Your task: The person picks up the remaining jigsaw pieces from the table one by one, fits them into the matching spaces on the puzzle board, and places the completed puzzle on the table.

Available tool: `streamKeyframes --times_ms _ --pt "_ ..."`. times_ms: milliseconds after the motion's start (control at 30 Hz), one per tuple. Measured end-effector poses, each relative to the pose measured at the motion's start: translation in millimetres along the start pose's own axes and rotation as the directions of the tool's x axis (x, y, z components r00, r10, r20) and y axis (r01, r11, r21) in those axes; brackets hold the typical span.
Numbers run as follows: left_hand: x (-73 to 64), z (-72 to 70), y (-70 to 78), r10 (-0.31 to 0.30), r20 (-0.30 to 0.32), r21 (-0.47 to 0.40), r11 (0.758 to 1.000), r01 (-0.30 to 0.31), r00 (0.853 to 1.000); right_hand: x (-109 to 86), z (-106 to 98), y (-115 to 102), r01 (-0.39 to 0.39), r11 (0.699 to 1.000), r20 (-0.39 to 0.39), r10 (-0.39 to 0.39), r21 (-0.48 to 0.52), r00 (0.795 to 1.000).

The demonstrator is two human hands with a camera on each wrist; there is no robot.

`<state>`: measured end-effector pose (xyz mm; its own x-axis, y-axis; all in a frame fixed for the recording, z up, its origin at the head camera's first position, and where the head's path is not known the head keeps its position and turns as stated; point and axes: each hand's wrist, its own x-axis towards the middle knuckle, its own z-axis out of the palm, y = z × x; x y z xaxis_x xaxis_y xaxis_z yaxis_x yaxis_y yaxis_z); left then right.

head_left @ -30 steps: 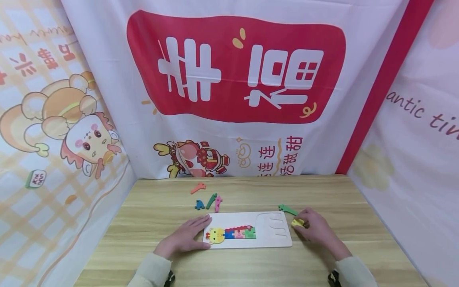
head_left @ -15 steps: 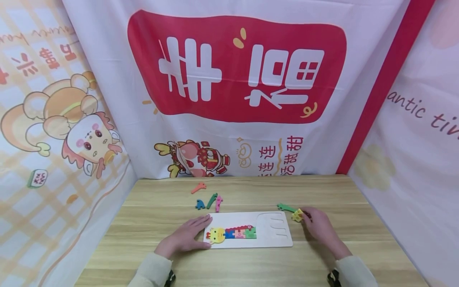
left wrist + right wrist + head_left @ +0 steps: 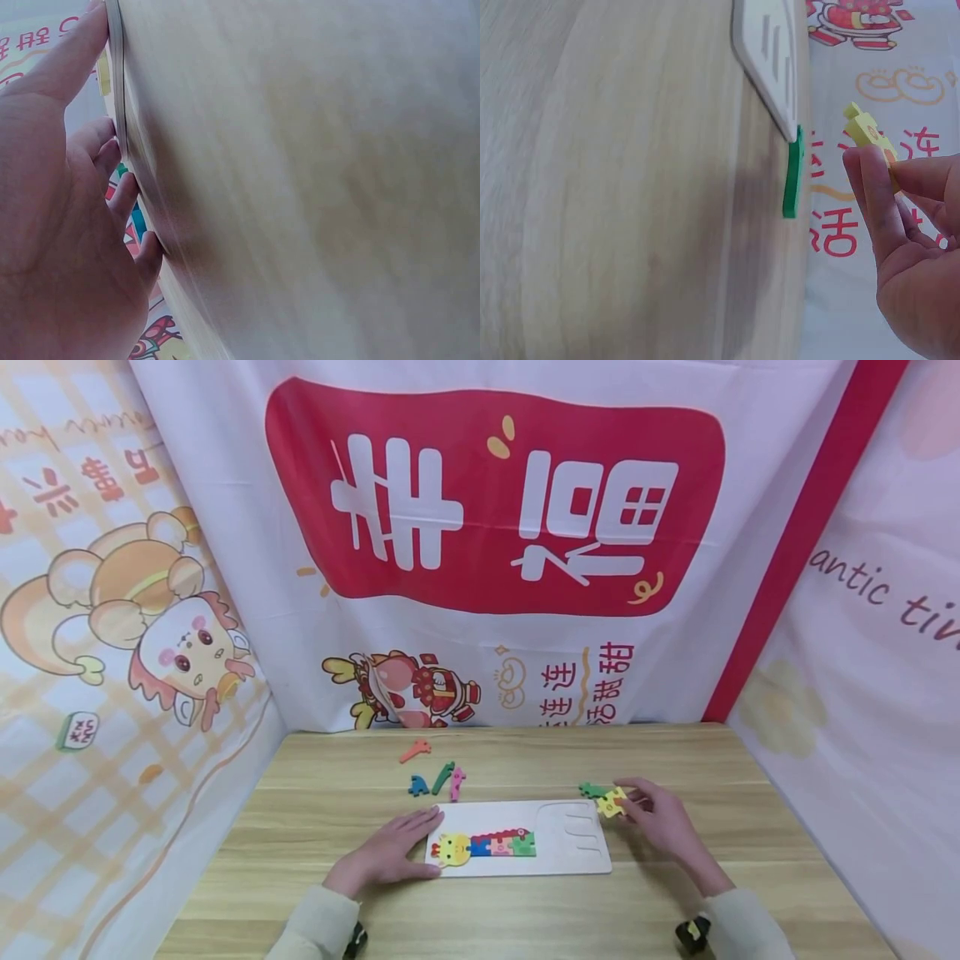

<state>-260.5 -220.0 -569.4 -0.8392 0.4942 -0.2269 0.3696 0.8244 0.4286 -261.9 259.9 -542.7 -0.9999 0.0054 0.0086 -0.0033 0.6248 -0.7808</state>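
Note:
My right hand pinches a yellow puzzle piece between thumb and fingers, at the board's upper right corner. In the right wrist view the yellow piece is held up off the table. A white puzzle board lies on the table, with a yellow giraffe head and a blue, pink, green and red neck fitted in. Its right side shows bare leg-shaped recesses. My left hand rests at the board's left edge, fingers and thumb spread. Partly hidden behind the yellow piece is a green piece.
Behind the board lie loose pieces: an orange one, a blue one, a dark green one and a pink one. The wooden table meets a printed cloth at its back edge.
My right hand has lifted and turned the yellow piece, moving it up and left toward the board's corner, over part of the green piece. My left hand has stayed in place.

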Motion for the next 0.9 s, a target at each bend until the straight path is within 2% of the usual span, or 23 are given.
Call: streamKeyframes --times_ms 300,533,767,900 --pt "0.5 0.7 -1.5 0.0 0.009 0.001 1.0 0.0 1.0 -0.3 1.9 -8.3 -0.018 0.991 0.014 0.016 0.132 1.0" --pt "0.4 0.4 -1.1 -0.003 0.008 0.002 1.0 0.003 1.0 -0.7 1.4 -12.4 -0.014 0.987 0.014 0.012 0.157 1.0" --pt "0.1 0.0 -1.0 -0.001 0.007 0.006 1.0 0.001 1.0 -2.4 1.6 -10.8 -0.022 0.975 0.051 0.011 0.22 0.999" --pt "0.1 0.1 -1.1 0.002 0.003 0.006 1.0 -0.002 1.0 -2.4 2.4 -8.9 -0.004 0.983 0.071 -0.009 0.184 0.997"
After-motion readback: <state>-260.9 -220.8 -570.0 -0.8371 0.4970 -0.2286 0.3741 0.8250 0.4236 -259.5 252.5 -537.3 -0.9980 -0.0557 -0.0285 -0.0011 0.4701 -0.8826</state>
